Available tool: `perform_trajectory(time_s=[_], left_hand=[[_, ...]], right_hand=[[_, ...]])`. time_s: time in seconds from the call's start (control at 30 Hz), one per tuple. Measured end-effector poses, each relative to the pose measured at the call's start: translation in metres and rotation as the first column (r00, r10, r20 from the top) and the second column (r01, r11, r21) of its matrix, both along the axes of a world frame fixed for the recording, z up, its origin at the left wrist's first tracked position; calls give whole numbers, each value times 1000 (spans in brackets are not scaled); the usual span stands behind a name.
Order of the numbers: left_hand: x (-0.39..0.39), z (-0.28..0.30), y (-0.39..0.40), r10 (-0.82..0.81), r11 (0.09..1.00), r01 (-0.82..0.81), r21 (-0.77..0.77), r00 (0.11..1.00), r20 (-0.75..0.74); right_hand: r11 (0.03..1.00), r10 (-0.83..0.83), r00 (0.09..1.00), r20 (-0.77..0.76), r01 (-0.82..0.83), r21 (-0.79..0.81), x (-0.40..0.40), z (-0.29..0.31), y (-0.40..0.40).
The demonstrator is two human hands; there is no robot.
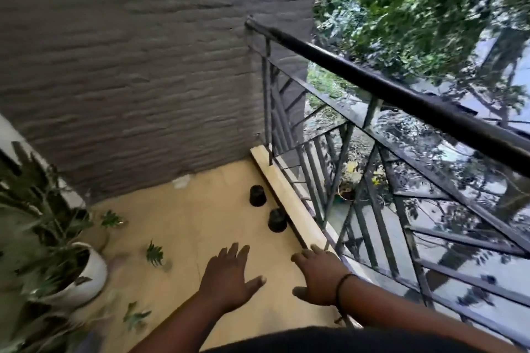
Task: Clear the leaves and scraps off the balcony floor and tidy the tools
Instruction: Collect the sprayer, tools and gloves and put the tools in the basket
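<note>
Green leaf scraps lie on the tan balcony floor (200,223): one leaf (155,253) near the middle left, another leaf (111,219) closer to the wall, a third leaf (134,318) at the bottom left. A pale scrap (181,181) lies at the foot of the wall. My left hand (229,278) hovers over the floor with fingers spread, holding nothing. My right hand (318,278), a dark band on its wrist, is also spread and empty, near the floor's raised edge. No tools are visible.
Two small black pots (257,195) (277,220) lie by the pale curb (286,198) under the metal railing (401,100). A white planter (91,275) with a leafy plant stands at the left. A grey brick wall (143,66) closes the far end.
</note>
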State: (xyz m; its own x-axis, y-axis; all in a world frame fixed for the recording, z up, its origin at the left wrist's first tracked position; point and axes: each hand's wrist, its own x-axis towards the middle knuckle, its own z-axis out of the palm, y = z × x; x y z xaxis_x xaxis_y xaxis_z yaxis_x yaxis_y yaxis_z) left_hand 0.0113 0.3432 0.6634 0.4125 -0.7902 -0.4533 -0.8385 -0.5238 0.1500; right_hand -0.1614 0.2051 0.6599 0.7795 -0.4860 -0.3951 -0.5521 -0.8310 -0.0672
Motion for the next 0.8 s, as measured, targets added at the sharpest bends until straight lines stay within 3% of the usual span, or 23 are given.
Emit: perform_trajectory(time_s=[0.33, 0.53, 0.8], left_hand=[[108, -32, -38, 128, 989, -128, 68, 992, 0], [238, -43, -112, 21, 999, -20, 40, 1000, -22], [379, -47, -219, -34, 999, 34, 24, 999, -10]], right_hand=[[995, 103, 994, -37, -103, 7, 113, -22, -81], [999, -31, 990, -139, 36, 31, 202, -38, -144], [942, -272, 946, -178, 299, 150, 257, -59, -210]])
